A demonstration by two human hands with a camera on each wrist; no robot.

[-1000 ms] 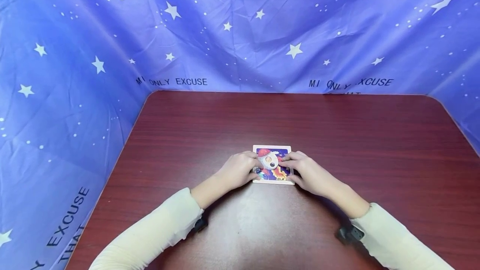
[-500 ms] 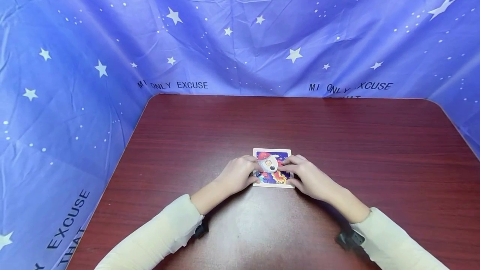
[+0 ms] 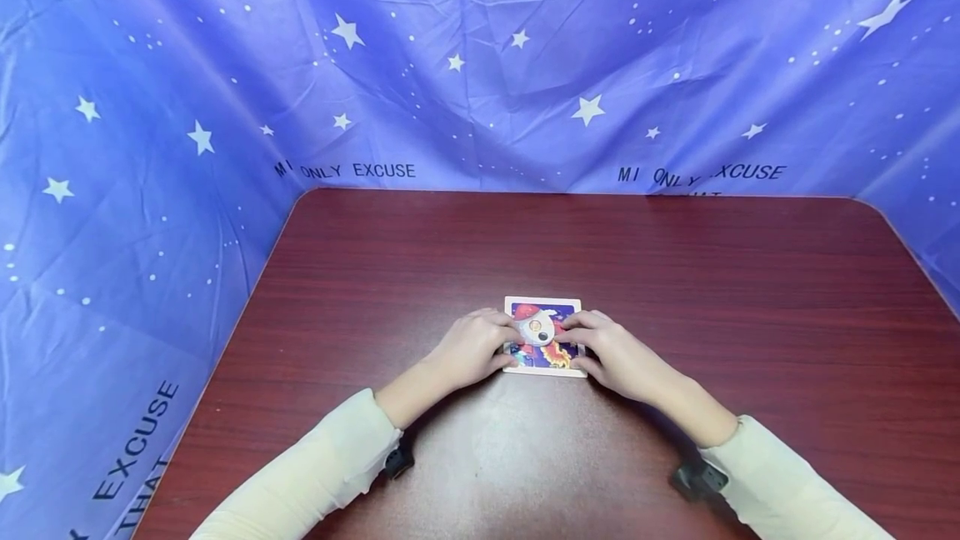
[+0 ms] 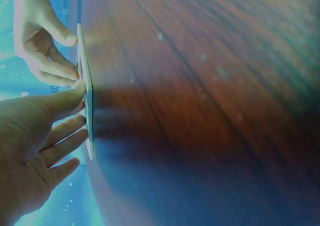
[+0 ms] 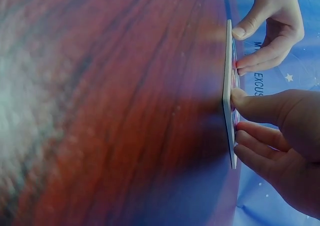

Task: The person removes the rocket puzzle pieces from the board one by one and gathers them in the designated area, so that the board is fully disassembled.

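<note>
A small square picture board (image 3: 542, 357) with a white border lies flat on the table; its picture has a grey-and-red rocket with an orange flame on dark purple. My left hand (image 3: 475, 346) is at its left side, fingertips on the picture and thumb by the near left corner. From the right, my right hand (image 3: 621, 355) touches it the same way, its fingers reaching the rocket's edge. In the left wrist view the board (image 4: 86, 85) is seen edge-on, with the fingertips of both hands resting on its face. The hands cover its side borders.
The dark red wooden table (image 3: 712, 273) stretches out around the board. A blue curtain (image 3: 510, 90) with white stars and lettering hangs behind it and at the sides. Black wrist cameras (image 3: 699, 477) sit under the light sleeves (image 3: 322, 461).
The head view has tilted slightly, so everything sits a little lower than a second ago. Both hands stay on the board, which has barely shifted.
</note>
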